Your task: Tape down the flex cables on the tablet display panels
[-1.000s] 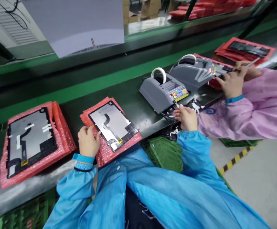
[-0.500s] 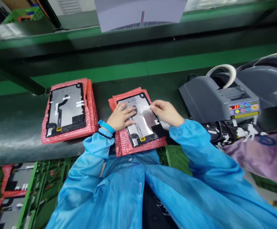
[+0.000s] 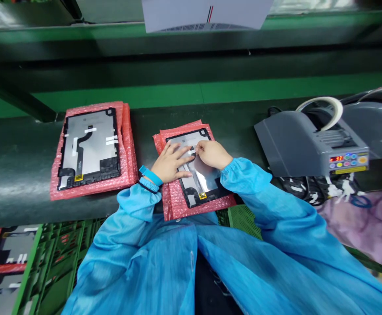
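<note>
A tablet screen panel (image 3: pixel 204 169), silver-backed with a black frame, lies on red bubble-wrap pouches (image 3: pixel 174 201) at the bench's front edge. My left hand (image 3: pixel 170 164) rests on the panel's left side, fingers spread over the dark flex cable. Closed in a pinch, my right hand (image 3: pixel 213 154) is at the panel's upper middle. A small white tape strip (image 3: pixel 192 151) shows at its fingertips, against the cable's top end. Left of my hands, a similar panel (image 3: pixel 94 151) with several white tape strips lies on more red bubble wrap.
A grey tape dispenser (image 3: pixel 296 138) with a white tape roll and a lit display stands to the right, a second machine (image 3: pixel 371 118) behind it. Green crates (image 3: pixel 62 262) sit below the bench's front edge, the left one holding more panels. A purple cloth (image 3: pixel 368 232) hangs at lower right.
My right hand has moved left from the panel's right edge to its upper middle, bringing the white tape strip against the cable's end. My left hand stays on the panel. The view has shifted slightly.
</note>
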`<move>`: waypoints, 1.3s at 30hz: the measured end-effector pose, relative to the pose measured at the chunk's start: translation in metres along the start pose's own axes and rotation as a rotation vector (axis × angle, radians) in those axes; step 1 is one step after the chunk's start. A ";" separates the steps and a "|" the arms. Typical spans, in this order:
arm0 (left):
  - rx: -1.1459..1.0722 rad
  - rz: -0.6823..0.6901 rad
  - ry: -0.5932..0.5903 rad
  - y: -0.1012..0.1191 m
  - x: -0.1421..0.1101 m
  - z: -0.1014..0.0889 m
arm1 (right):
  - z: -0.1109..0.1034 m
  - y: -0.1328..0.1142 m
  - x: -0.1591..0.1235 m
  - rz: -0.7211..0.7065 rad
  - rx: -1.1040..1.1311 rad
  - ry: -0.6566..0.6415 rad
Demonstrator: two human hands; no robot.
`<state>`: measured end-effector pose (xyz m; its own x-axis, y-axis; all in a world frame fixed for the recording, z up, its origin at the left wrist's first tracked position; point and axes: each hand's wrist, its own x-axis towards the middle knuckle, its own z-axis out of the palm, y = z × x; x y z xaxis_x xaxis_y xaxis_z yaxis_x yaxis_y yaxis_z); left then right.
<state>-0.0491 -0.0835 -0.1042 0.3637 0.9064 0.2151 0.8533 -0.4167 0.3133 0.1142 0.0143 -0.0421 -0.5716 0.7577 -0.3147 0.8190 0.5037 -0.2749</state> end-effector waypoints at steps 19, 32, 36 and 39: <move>0.029 -0.013 -0.013 0.001 0.000 0.000 | 0.013 -0.015 -0.010 0.044 -0.189 0.148; 0.064 0.076 0.040 0.008 0.002 -0.012 | 0.030 0.095 -0.091 0.327 0.227 0.527; 0.024 -0.085 0.180 0.012 0.013 -0.013 | 0.022 0.079 -0.076 -0.013 0.315 0.559; -0.013 -0.210 0.186 0.014 0.023 -0.014 | 0.010 0.052 -0.038 -0.266 0.294 0.442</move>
<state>-0.0342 -0.0694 -0.0826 0.1038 0.9451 0.3097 0.8972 -0.2234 0.3809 0.1783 0.0073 -0.0534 -0.6286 0.7541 0.1901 0.5664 0.6114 -0.5526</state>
